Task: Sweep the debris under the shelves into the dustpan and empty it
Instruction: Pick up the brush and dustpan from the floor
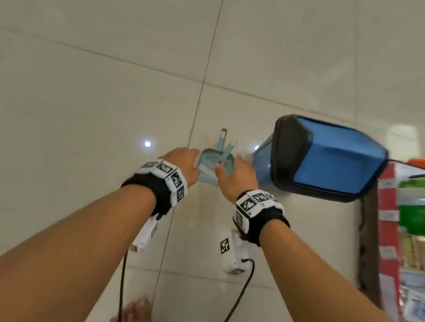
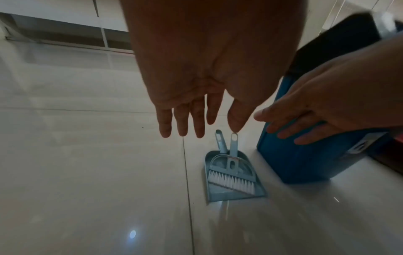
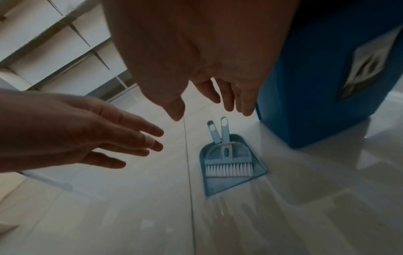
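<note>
A small pale-blue dustpan (image 1: 227,166) (image 2: 236,194) (image 3: 220,184) lies flat on the tiled floor, its handle pointing away from me. A matching hand brush (image 1: 222,159) (image 2: 231,179) (image 3: 227,165) with white bristles rests inside the pan. Both hands hover above them with fingers straight and spread, holding nothing. My left hand (image 1: 182,165) (image 2: 196,110) (image 3: 98,131) is just left of the pan. My right hand (image 1: 235,178) (image 3: 218,96) (image 2: 316,112) is just right of it, over its near corner. No debris shows on the floor.
A blue bin with a dark liner (image 1: 331,156) (image 2: 309,160) (image 3: 331,86) stands right beside the dustpan. Stocked shelves (image 1: 417,232) run along the right edge. White shelving (image 3: 56,51) stands across the floor. My bare foot (image 1: 134,314) is at the bottom.
</note>
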Available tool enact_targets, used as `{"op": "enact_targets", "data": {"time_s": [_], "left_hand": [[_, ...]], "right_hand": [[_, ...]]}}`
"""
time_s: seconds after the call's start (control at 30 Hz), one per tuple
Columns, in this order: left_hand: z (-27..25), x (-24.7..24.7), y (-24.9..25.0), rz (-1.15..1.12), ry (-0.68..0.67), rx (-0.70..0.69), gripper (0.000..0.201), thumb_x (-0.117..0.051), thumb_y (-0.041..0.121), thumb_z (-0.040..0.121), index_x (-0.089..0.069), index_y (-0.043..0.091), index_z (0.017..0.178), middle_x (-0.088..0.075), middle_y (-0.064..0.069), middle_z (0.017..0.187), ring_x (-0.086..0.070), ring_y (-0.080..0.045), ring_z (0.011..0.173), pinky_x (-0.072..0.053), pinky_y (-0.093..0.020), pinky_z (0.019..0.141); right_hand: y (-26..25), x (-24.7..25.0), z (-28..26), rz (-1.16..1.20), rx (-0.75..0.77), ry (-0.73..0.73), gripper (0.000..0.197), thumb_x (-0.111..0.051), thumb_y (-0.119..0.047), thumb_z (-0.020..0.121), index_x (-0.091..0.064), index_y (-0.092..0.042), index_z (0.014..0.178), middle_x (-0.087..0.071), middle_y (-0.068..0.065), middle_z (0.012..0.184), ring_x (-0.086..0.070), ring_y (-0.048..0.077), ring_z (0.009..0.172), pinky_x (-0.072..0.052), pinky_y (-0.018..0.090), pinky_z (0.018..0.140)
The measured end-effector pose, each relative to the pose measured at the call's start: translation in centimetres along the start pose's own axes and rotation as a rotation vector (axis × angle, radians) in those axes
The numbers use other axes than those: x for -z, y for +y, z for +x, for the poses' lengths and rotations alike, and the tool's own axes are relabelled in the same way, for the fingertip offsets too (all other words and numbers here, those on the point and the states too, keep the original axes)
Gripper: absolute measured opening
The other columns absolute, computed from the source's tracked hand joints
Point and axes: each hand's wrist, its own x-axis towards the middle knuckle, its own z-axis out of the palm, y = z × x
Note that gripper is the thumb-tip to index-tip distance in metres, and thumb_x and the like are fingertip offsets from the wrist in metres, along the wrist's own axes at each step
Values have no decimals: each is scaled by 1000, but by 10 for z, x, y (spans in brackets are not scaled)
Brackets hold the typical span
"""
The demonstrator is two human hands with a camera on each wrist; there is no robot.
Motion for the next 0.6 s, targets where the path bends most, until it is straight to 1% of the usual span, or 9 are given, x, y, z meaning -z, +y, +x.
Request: {"op": "enact_targets", "data": {"time_s": [0.07, 0.1, 0.17, 0.23, 0.33, 0.4, 0.47, 0.53, 0.6], "left_hand": [[32, -22, -6, 21, 20, -20, 46, -50, 20, 100, -44, 7, 144, -51, -16, 143, -50, -31, 129, -41, -37, 100], [49, -31, -10, 29, 45, -32, 50, -50, 21, 100, -40, 9, 147, -49, -15, 146, -48, -31, 131, -40, -39, 102], [78, -46, -14, 32, 71, -66, 62, -49, 25, 101, -24, 13, 156, -41, -14, 153, -42, -31, 137, -38, -41, 108], [101, -61, -20, 27, 89, -113, 72, -48, 26, 101, -7, 14, 159, -39, -16, 154, -43, -33, 136, -39, -43, 109], [122, -77, -29, -20, 134, -193, 80, -49, 24, 100, 5, 18, 159, -49, -18, 147, -53, -34, 128, -44, -43, 105], [122, -86, -32, -33, 164, -229, 82, -51, 22, 99, 5, 18, 159, -56, -16, 141, -57, -34, 123, -46, -44, 103], [112, -90, -32, 20, 176, -237, 82, -50, 22, 99, 5, 16, 159, -65, -16, 127, -63, -34, 110, -50, -45, 95], [105, -94, -30, 92, 159, -222, 79, -47, 23, 100, 6, 20, 159, -70, -17, 113, -66, -35, 96, -54, -46, 87], [99, -97, -26, 165, 134, -201, 77, -44, 23, 100, 5, 25, 159, -70, -18, 102, -65, -35, 84, -55, -46, 80]], "right_hand": [[17, -23, 29, 43, -14, 71, 64, -49, -42, 98, -32, -3, 146, -36, 18, 147, -36, 33, 137, -33, 39, 113], [25, -33, 45, 50, -10, 117, 67, -49, -43, 98, -29, -3, 147, -33, 17, 148, -33, 32, 138, -32, 38, 113], [36, -49, 72, 28, 21, 215, 67, -51, -45, 96, -31, -4, 145, -36, 17, 144, -35, 33, 134, -36, 41, 107], [42, -61, 94, -12, 65, 304, 68, -50, -48, 95, -30, -6, 145, -38, 16, 140, -38, 34, 130, -39, 43, 102], [52, -68, 122, 38, 62, 367, 62, -50, -49, 94, -39, -8, 139, -45, 16, 136, -43, 36, 126, -42, 43, 100], [60, -70, 129, 93, 78, 358, 49, -50, -46, 94, -52, -9, 126, -56, 16, 127, -52, 36, 119, -48, 44, 97], [67, -70, 122, 58, 130, 311, 40, -50, -41, 94, -57, -10, 119, -62, 14, 120, -57, 35, 112, -51, 42, 92], [73, -71, 109, -3, 164, 266, 36, -51, -38, 94, -59, -12, 118, -64, 12, 119, -60, 34, 110, -52, 41, 90], [81, -70, 96, -23, 159, 243, 38, -53, -37, 93, -59, -15, 123, -64, 10, 121, -59, 33, 113, -52, 40, 91]]}}
